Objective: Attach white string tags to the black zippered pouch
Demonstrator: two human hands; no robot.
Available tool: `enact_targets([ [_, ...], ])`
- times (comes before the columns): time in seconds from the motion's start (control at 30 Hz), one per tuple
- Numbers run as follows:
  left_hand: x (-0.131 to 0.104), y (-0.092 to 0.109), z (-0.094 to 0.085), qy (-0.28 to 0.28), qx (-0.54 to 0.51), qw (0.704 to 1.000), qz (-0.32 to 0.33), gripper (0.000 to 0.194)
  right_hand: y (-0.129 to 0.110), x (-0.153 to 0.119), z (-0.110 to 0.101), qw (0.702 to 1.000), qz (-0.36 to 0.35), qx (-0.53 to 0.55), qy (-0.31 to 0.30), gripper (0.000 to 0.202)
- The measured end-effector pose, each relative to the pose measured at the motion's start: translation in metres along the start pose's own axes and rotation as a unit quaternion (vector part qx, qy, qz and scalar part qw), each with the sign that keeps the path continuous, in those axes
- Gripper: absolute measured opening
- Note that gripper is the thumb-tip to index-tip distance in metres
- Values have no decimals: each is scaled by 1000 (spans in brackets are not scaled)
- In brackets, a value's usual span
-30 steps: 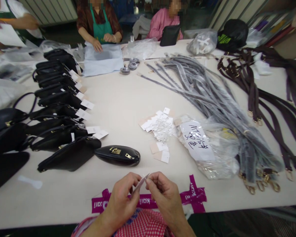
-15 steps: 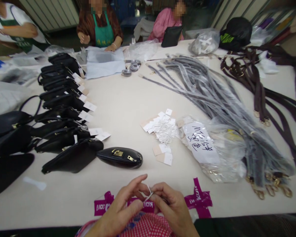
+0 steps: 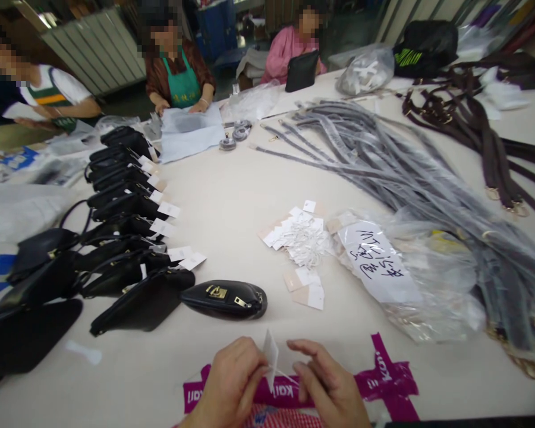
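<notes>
Near the front edge of the table, my left hand [image 3: 238, 380] pinches a small white tag [image 3: 271, 355] that stands nearly upright. A thin white string [image 3: 288, 375] runs from the tag toward my right hand [image 3: 323, 380]. The fingers of my right hand are bent and apart, with a gap between thumb and forefinger. Just beyond my hands lies a black bag [image 3: 225, 299] with a gold clasp and zipper pull. A heap of white and beige tags with strings [image 3: 301, 233] is in the middle of the table.
Black bags [image 3: 142, 297] with tags line the left side. Plastic-wrapped straps [image 3: 383, 154] and a clear plastic bag [image 3: 432, 297] with a handwritten sheet fill the right. Purple tape [image 3: 386, 377] marks the front edge. Several people are across the table.
The view has shifted, so the table's things appear slightly lower. My left hand now pinches the tag upright, while my right hand has moved away from it and its fingers have parted.
</notes>
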State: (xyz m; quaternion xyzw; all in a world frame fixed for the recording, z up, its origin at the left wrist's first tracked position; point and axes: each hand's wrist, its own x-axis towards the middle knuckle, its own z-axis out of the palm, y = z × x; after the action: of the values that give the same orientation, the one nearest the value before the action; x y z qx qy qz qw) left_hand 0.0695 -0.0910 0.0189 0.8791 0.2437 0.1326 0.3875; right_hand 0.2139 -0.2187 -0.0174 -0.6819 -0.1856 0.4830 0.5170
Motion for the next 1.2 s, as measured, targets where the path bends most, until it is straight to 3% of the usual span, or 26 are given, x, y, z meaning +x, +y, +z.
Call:
enact_targets([
  [0.1, 5, 3, -1, -22, 63, 997, 28, 18, -4, 4, -10, 999, 5, 8, 46, 36],
  [0.3, 11, 8, 9, -39, 66, 994, 75, 19, -8, 10, -8, 975, -158, -46, -147, 18],
  [0.47, 19, 10, 9, -9, 42, 996, 74, 20, 8, 16, 2, 982, -94, -19, -160, 10],
  [0.6, 30, 11, 4, -23, 84, 993, 84, 21, 18, 22, 5, 970, -9, 102, -222, 25],
  [0.7, 44, 5, -3, -24, 180, 978, 100, 17, 17, 30, 4, 970, 1, 98, -221, 28],
  [0.83, 62, -18, -9, -44, 337, 938, 69, 28, 9, 45, 1, 984, -22, 24, -176, 26],
  [0.97, 68, -39, -5, -67, 328, 939, 75, 21, 4, 63, 1, 990, -36, 10, -139, 23],
  [1.2, 61, -49, 2, -26, 302, 947, 102, 19, 7, 89, 12, 986, 58, 70, -137, 20],
])
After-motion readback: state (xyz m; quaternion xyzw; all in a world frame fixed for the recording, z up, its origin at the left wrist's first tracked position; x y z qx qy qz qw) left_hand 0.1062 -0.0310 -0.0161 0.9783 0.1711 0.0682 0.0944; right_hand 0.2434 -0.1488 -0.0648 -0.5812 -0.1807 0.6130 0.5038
